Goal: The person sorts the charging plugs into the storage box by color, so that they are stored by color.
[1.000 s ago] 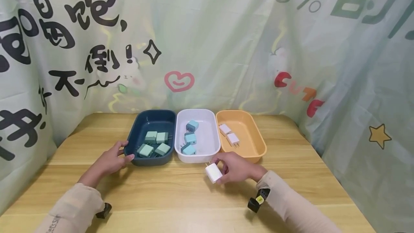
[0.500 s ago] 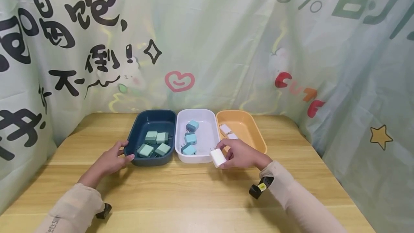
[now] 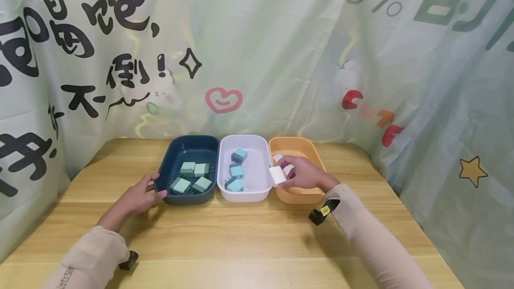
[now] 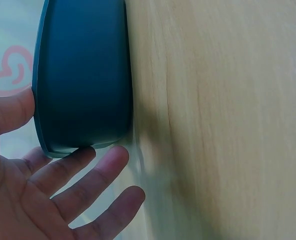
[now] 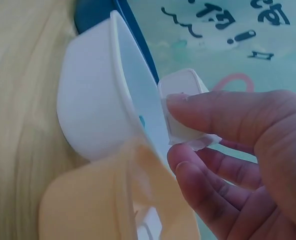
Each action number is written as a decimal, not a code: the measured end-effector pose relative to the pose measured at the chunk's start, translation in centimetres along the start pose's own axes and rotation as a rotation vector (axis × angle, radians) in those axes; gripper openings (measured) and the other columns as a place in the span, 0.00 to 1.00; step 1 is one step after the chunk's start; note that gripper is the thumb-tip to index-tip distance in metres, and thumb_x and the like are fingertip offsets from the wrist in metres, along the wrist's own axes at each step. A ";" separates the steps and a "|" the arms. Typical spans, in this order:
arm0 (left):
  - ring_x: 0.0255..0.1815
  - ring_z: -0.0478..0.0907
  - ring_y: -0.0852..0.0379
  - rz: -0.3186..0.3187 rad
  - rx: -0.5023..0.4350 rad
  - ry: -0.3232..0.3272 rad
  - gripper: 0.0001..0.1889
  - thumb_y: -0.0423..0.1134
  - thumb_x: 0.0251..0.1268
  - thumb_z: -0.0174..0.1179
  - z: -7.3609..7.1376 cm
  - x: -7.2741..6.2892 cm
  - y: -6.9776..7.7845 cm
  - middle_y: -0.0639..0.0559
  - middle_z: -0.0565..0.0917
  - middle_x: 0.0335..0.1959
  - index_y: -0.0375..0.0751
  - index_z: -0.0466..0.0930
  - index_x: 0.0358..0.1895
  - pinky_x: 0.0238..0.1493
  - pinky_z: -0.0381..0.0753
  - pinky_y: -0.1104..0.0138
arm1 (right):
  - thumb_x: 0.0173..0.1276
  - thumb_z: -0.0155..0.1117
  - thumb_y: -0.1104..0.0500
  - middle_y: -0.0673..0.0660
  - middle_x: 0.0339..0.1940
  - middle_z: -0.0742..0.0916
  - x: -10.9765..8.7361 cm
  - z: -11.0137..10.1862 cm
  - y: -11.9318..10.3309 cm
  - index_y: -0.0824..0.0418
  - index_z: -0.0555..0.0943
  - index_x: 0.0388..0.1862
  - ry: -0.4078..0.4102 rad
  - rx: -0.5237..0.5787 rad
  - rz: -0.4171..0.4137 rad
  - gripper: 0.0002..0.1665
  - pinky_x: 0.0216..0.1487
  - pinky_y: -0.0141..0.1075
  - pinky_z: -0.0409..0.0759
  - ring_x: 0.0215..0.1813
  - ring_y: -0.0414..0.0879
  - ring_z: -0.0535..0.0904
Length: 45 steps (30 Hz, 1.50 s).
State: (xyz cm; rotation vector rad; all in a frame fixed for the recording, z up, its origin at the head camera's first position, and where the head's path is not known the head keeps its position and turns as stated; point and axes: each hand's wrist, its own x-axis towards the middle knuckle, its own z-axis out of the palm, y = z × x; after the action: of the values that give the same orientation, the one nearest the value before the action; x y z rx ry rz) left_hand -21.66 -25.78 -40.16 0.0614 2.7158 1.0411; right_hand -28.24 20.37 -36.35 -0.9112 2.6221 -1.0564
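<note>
My right hand (image 3: pixel 304 173) pinches a white charger plug (image 3: pixel 277 175) between thumb and fingers, above the edge where the white tray (image 3: pixel 257 193) meets the orange tray (image 3: pixel 301 197). In the right wrist view the thumb lies across the charger's flat face. Behind the hand, white chargers (image 3: pixel 277 158) in the orange tray are partly covered. My left hand (image 3: pixel 138 197) touches the navy tray (image 3: pixel 192 147) at its near left corner. In the left wrist view its thumb meets the rim, and its other fingers are loosely spread, some against the wall.
Several mint-green chargers (image 3: pixel 202 184) lie in the navy tray. Blue chargers (image 3: pixel 236 171) sit in a column in the white tray. All three trays stand side by side on the wooden table (image 3: pixel 225 244), before a printed curtain (image 3: pixel 273 57).
My right hand has carried the white charger up and away from the table's front, toward the orange tray, shifting slightly right. The left hand stays in place at the navy tray.
</note>
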 end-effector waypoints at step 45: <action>0.65 0.63 0.26 0.030 -0.017 0.033 0.40 0.49 0.70 0.57 0.4 -0.1 -0.4 0.18 0.58 0.67 0.26 0.48 0.71 0.58 0.68 0.39 | 0.52 0.77 0.64 0.63 0.44 0.83 4.8 -2.6 7.6 0.68 0.76 0.45 0.119 -0.024 0.315 0.24 0.50 0.45 0.77 0.50 0.58 0.78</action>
State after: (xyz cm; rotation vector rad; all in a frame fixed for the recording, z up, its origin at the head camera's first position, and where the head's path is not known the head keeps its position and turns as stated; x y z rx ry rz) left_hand -21.51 -25.84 -40.69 0.0831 2.7432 1.0834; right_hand -36.67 23.24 -39.27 -0.4285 2.7576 -1.0248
